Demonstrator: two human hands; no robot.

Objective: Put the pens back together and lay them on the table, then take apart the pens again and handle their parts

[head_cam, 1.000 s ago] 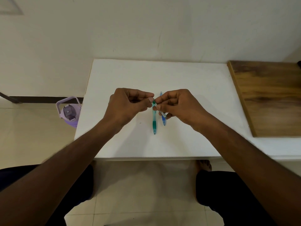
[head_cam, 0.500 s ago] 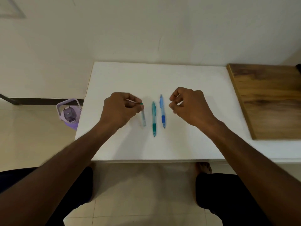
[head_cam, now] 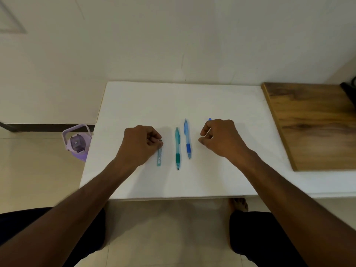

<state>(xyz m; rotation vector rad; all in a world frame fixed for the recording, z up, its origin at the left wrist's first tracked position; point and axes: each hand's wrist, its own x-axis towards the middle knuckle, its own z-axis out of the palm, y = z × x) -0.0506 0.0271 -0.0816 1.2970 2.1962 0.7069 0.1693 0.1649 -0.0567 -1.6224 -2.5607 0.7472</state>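
Observation:
My left hand has curled fingers that pinch the far end of a small teal tube. The tube lies flat on the white table. Just right of the tube, a green pen and a blue pen lie side by side, tips toward me. My right hand hovers right of the blue pen, its fingers curled with thumb and forefinger close together. A small blue tip shows past its knuckles. I cannot tell whether the hand holds it.
A wooden board covers the table's right side. A lilac water bottle stands on the floor by the table's left edge. The wall is right behind the table. My knees are under the near edge.
My hands were together over the pens, both on the small tube. They have moved apart. The left hand carried the tube left and laid it on the table, and the right hand drew away to the right.

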